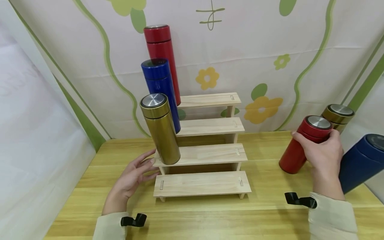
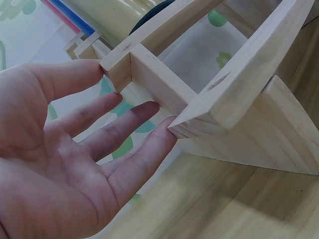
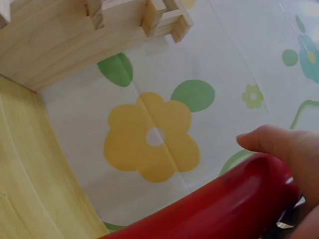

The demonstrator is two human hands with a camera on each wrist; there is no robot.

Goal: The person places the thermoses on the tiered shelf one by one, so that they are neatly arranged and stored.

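A pale wooden tiered stand [image 1: 200, 185] has a gold thermos bottle [image 1: 163, 136], a blue one [image 1: 159, 75] and a red one [image 1: 159, 43] upright along its left side, each on its own step. My left hand [image 1: 132, 181] touches the stand's left edge with thumb and fingertips; the fingers [image 2: 124, 134] are spread and nearly straight. On the right, my right hand [image 1: 325, 155] grips a second red thermos bottle [image 1: 295, 155] near its lid, thumb on the left side. That bottle [image 3: 224, 209] appears close up in the right wrist view, its base out of frame there.
Behind the held bottle stands another gold thermos bottle [image 1: 339, 113], partly hidden. A dark blue bottle [image 1: 361, 163] is close to the right hand's outer side. Everything is on a wood-grain table [image 1: 210, 220], with a flower-patterned cloth [image 1: 240, 50] behind.
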